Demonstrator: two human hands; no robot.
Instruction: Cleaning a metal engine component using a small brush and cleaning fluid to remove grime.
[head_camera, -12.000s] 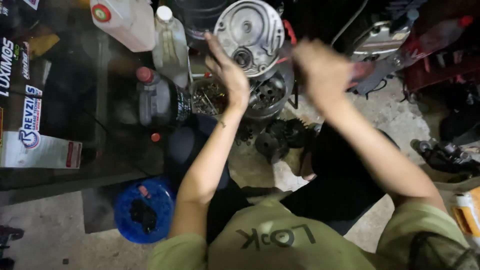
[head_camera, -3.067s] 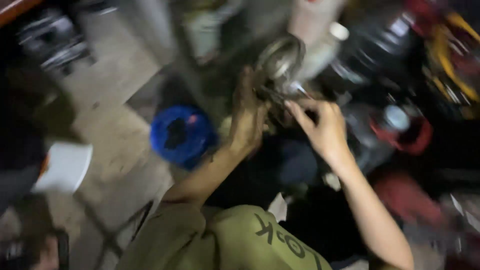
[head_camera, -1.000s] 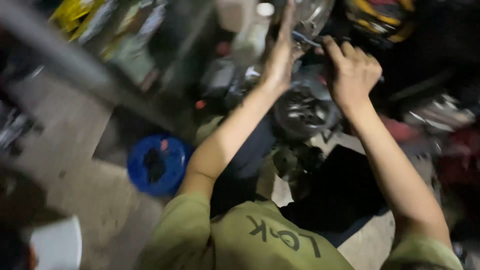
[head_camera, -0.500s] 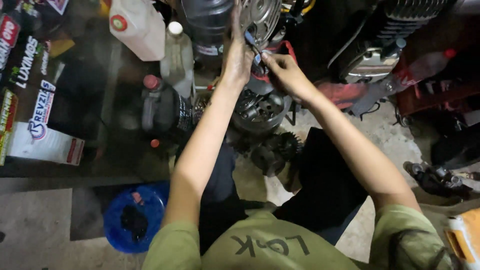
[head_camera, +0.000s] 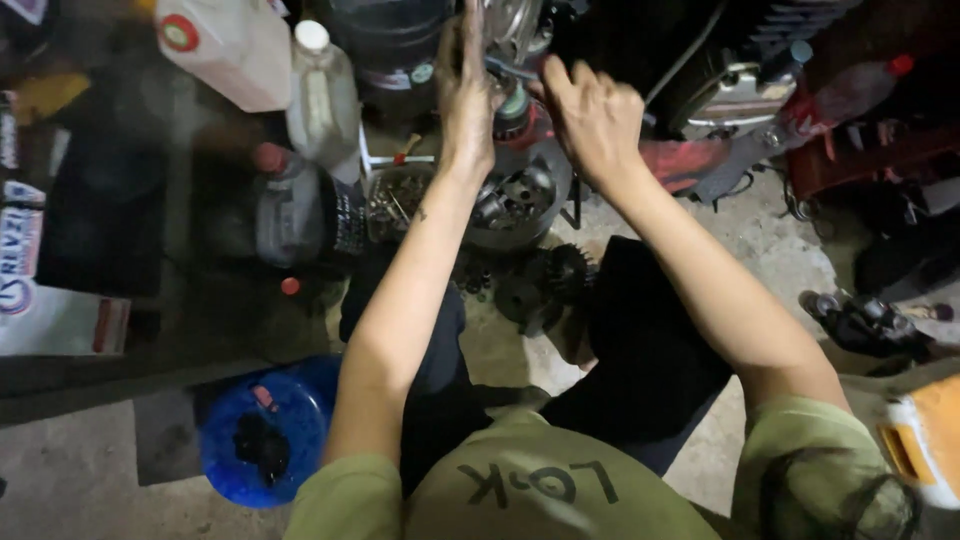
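Note:
I sit on a concrete floor with both arms stretched forward. My left hand (head_camera: 465, 85) is raised with its fingers against a round silver engine cover (head_camera: 510, 25) at the top edge of the view. My right hand (head_camera: 595, 115) is closed around a thin tool (head_camera: 508, 70) whose tip points left toward that cover. Below the hands lies a dark round engine part (head_camera: 515, 195) full of gears. Loose gears (head_camera: 555, 275) lie on the floor between my knees.
A blue bowl (head_camera: 262, 430) with dark residue sits at the lower left. Plastic bottles (head_camera: 320, 95) and a grey jug (head_camera: 285, 205) stand at the left, by a white box (head_camera: 50, 315). Red machinery (head_camera: 850, 150) fills the upper right; an orange container (head_camera: 925, 440) sits at the right edge.
The view has swung and steadied over the engine parts. Both hands have risen slightly toward the silver cover, and the right hand has closed more tightly around the tool.

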